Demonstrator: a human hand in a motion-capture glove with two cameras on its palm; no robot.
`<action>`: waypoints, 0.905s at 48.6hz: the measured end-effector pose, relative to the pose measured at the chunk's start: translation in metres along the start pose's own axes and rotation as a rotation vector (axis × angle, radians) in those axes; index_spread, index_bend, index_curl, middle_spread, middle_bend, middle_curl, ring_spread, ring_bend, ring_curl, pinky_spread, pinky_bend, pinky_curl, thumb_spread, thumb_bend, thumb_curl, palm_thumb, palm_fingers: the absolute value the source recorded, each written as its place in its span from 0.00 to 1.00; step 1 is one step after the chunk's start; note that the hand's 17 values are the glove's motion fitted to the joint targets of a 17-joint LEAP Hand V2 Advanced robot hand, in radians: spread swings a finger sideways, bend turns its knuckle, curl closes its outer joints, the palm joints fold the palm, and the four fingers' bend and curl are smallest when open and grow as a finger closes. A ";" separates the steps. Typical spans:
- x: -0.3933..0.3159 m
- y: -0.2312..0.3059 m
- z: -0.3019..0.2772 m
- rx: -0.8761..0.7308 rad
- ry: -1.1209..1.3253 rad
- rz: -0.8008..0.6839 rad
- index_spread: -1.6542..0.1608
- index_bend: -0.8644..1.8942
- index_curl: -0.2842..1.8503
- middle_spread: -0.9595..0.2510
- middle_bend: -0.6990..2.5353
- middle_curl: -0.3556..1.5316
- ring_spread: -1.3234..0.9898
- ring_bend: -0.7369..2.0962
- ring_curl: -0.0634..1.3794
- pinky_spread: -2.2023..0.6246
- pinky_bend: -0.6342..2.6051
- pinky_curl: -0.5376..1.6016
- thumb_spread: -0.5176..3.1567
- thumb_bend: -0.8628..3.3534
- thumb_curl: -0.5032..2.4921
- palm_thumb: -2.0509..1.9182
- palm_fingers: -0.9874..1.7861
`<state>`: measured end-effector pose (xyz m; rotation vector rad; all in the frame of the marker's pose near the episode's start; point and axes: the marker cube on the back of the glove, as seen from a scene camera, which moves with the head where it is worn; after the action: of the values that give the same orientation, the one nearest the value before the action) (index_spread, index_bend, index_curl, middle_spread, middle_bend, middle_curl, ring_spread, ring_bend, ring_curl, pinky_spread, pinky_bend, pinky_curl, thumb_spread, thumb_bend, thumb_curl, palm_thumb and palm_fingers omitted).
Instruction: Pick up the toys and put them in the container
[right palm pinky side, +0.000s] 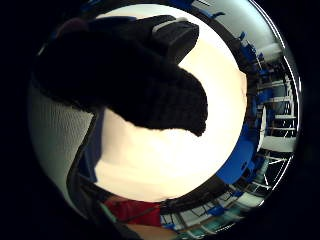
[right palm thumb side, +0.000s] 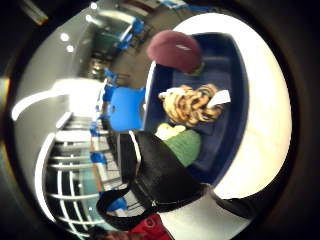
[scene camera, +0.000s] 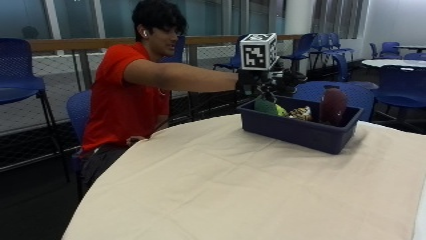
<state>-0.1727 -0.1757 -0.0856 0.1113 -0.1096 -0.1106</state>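
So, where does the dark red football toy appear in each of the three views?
Outside view: the dark red football toy stands upright at the far end of the blue container.
Thumb side palm view: it lies at one end of the container, beyond the tiger-striped toy.
Little finger side palm view: not in it.
Shared landmark: the cream table.

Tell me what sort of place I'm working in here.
Probably a canteen or common seating hall: rows of blue chairs around other tables, a railing with glass behind, and a round cream table bearing the blue container.
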 end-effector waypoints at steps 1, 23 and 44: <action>0.005 0.004 -0.001 0.000 0.006 0.007 0.72 0.34 0.32 0.72 0.25 0.34 0.59 0.34 0.22 0.80 0.61 0.45 0.42 0.18 0.30 0.48 0.27; 0.126 0.102 0.018 -0.009 0.135 0.129 0.72 0.36 0.28 0.73 0.25 0.31 0.61 0.32 0.22 0.82 0.57 0.41 0.43 0.19 0.24 0.49 0.28; 0.215 0.156 0.002 0.011 0.095 0.241 0.72 0.37 0.27 0.73 0.25 0.30 0.61 0.32 0.20 0.82 0.55 0.40 0.44 0.19 0.23 0.49 0.29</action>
<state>0.0554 -0.0465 -0.0438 0.1132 -0.0281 0.1353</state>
